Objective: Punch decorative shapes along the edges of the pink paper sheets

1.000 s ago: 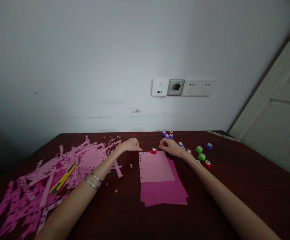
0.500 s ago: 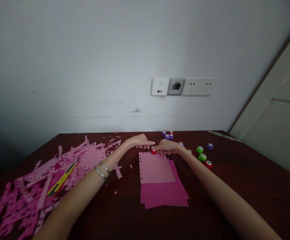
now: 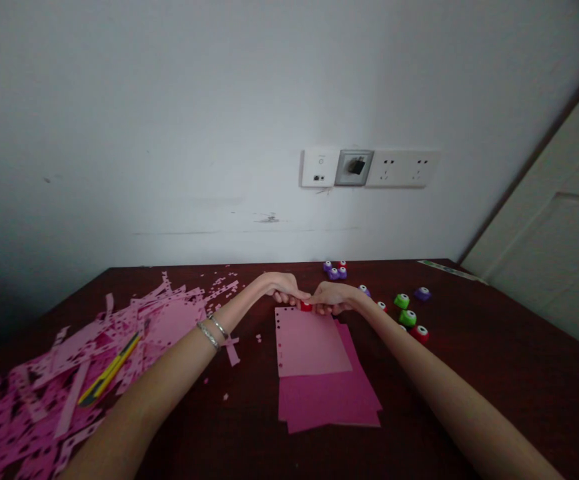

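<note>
A small red punch (image 3: 306, 306) sits on the far edge of a light pink sheet (image 3: 312, 343), which has holes along its left and top edges. My left hand (image 3: 283, 288) and my right hand (image 3: 333, 297) meet over the punch, fingers curled and pressing on it from both sides. The sheet lies on a stack of darker pink paper (image 3: 334, 400). Silver bangles (image 3: 212, 331) ring my left wrist.
Green (image 3: 402, 301), red (image 3: 421, 333) and purple (image 3: 423, 293) punches lie right of my hands, more purple punches (image 3: 334, 270) by the wall. A heap of pink paper scraps (image 3: 69, 373) with a yellow utility knife (image 3: 109, 369) covers the table's left. Wall sockets (image 3: 369, 168) are behind.
My hands were apart on either side of the red punch; they have come together and closed on it. The view has shifted slightly.
</note>
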`<state>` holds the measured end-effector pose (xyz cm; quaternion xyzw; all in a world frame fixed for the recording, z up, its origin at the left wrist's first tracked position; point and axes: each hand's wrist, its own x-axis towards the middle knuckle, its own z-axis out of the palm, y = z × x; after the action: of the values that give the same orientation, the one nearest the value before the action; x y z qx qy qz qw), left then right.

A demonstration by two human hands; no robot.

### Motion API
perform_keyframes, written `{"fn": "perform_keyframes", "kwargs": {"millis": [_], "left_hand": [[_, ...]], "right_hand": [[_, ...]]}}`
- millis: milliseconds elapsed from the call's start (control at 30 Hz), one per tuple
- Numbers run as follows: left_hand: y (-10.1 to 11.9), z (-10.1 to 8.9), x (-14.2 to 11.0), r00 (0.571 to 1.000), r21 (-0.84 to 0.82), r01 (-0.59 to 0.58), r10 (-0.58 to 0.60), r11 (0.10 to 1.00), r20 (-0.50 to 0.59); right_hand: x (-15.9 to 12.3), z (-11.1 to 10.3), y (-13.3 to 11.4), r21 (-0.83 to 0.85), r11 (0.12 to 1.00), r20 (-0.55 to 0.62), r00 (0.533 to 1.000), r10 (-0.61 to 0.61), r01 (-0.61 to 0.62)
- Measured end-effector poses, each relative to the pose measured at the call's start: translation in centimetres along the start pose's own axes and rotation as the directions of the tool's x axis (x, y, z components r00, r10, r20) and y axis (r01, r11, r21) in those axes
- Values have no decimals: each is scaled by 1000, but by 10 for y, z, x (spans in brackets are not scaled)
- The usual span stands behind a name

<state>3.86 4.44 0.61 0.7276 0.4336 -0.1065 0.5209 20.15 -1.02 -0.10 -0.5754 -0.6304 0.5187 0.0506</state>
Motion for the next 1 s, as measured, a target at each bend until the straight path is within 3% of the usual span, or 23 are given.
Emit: {"fn": "perform_keyframes", "kwargs": {"millis": [400,567,667,733,833,933,1000], "left_hand": [[-1,9,-5,997,-53,-50,47,997,-59],[-1,12,-9,993,-20,-67,65,998,-97],[-4,16,-11,975,52,-127,134,991,-177],[-7,20,-12,935,128,-171,202,977,-291],[-9,29,-16,826,260,-163,276,952,-492],[-4,46,-30,703,390,-54,312,919,-639],[3,65,-46,655,494,88,323,865,-683]], "right_hand": [[-5,5,-16,-57,997,3,998,59,-59],[-2,5,-7,-41,999,-15,1000,23,-24],[-2,6,-2,-48,999,-70,997,-20,16],[-2,7,-1,-76,996,-120,991,-55,46],[-2,9,1,-109,990,-182,977,-106,87],[-2,10,5,-126,982,-235,958,-165,138],[-4,10,10,-129,975,-261,943,-207,179]]}}
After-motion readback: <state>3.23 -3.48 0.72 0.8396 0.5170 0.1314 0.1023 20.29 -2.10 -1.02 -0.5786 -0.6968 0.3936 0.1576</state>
